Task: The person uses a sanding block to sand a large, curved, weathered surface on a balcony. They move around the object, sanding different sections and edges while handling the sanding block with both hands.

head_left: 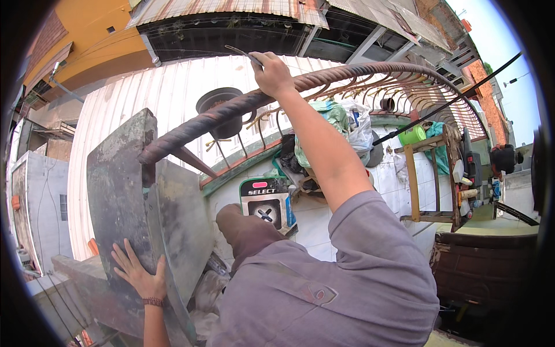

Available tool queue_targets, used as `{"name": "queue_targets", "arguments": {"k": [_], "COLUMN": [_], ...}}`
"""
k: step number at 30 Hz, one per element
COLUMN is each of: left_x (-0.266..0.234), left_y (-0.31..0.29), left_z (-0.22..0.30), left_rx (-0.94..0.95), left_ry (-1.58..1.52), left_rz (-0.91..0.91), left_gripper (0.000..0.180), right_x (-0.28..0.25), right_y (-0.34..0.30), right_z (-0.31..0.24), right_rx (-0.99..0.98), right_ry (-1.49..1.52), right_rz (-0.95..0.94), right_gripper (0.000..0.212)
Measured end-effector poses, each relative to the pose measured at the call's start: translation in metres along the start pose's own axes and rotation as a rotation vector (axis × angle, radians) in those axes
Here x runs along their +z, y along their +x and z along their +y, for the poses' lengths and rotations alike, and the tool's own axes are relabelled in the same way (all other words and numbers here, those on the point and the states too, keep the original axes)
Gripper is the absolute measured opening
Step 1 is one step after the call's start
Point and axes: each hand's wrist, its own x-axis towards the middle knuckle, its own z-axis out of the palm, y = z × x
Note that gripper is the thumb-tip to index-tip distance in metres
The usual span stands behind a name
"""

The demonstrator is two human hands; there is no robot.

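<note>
One slim, dark tool (252, 58) juts from the right grip (273, 75) at a balcony's edge, seen against a corrugated white roof (144, 104) beyond; the fingers are closed around its thicker end, leaving the thin part free, an arrangement that likely favors reach; its narrow tip points outward and to the person's left, the long axis slanting from the fist toward the upper left, across the run of the twisted rail (214, 118) rather than along it; the right wrist passes over that rail in the view, though whether it touches cannot be told; the left grip (141, 276), a beaded bracelet (152, 301) at its wrist, holds nothing and lies spread wide, palm down, on a weathered gray slab (118, 185), apparently to steady the body while the other arm stretches away; near the rail, a dark plant pot (232, 128) shows on its outer side, partly hidden by the twisted bar; inside, a green plastic bag (335, 115) and a white plastic bag (362, 124) sit bunched beside the railing, perhaps simply kept out of the way; a black-and-white package (263, 196) lies nearer the person, with a wooden frame (411, 179) standing farther to the right.
</note>
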Motion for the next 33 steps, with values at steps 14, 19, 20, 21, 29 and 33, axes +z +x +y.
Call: {"name": "queue_targets", "arguments": {"k": [14, 19, 20, 21, 29, 33], "left_x": [0.002, 0.001, 0.001, 0.0, 0.006, 0.007], "left_y": [0.007, 0.005, 0.006, 0.007, 0.002, 0.005], "left_z": [-0.008, -0.009, -0.011, -0.016, -0.062, -0.057], "left_rx": [0.064, -0.035, -0.157, -0.273, -0.704, -0.744], "left_ry": [-0.078, -0.242, -0.24, -0.233, -0.012, -0.001], "left_rz": [0.026, 0.11, 0.16, 0.208, 0.234, 0.218], "left_gripper": [0.093, 0.084, 0.08, 0.077, 0.063, 0.068], "right_x": [-0.003, 0.01, 0.01, 0.008, -0.002, -0.003], "right_y": [0.008, 0.009, 0.008, 0.01, 0.016, 0.016], "right_z": [0.003, 0.009, 0.007, 0.0, -0.015, -0.013], "right_rx": [-0.048, 0.117, 0.121, 0.152, 0.202, 0.184], "right_ry": [0.054, -0.084, -0.086, -0.078, -0.08, -0.046], "right_rz": [-0.005, -0.206, -0.217, -0.244, -0.456, -0.444], "right_gripper": [0.023, 0.032, 0.032, 0.032, 0.028, 0.026]}}
